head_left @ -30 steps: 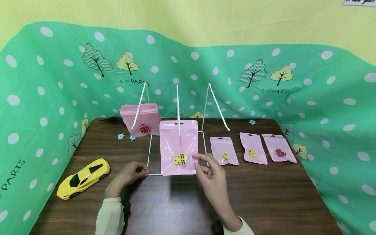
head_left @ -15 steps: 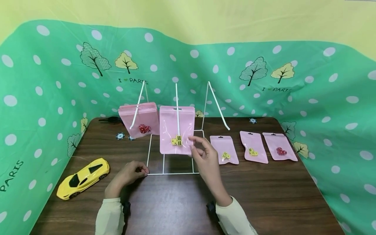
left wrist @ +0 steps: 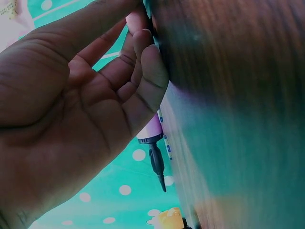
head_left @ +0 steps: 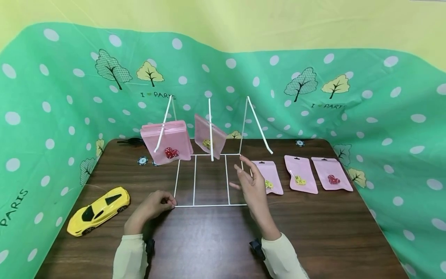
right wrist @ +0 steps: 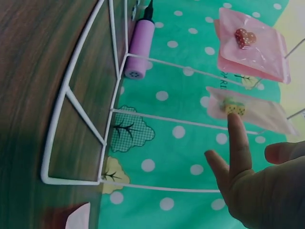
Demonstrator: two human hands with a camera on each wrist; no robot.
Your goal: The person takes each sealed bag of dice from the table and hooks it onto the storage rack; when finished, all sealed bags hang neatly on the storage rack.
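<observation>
The left hand (head_left: 155, 206) pinches the white wire rack (head_left: 209, 206) at its near left corner; the right hand (head_left: 254, 186) has fingers spread by its right side. A pink plastic pouch (head_left: 218, 140) with yellow dice (head_left: 206, 144) hangs on the rack's middle prong (head_left: 210, 133); behind, green dotted cloth (head_left: 209, 73) reads "PARIS".

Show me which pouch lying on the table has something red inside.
The rightmost pouch shows red inside; the middle pouch and left pouch lying beside it show yellow.

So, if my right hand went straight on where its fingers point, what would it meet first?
Your right hand would probably meet the pink plastic pouch holding yellow dice on the middle white wire hook, though depth is unclear.
</observation>
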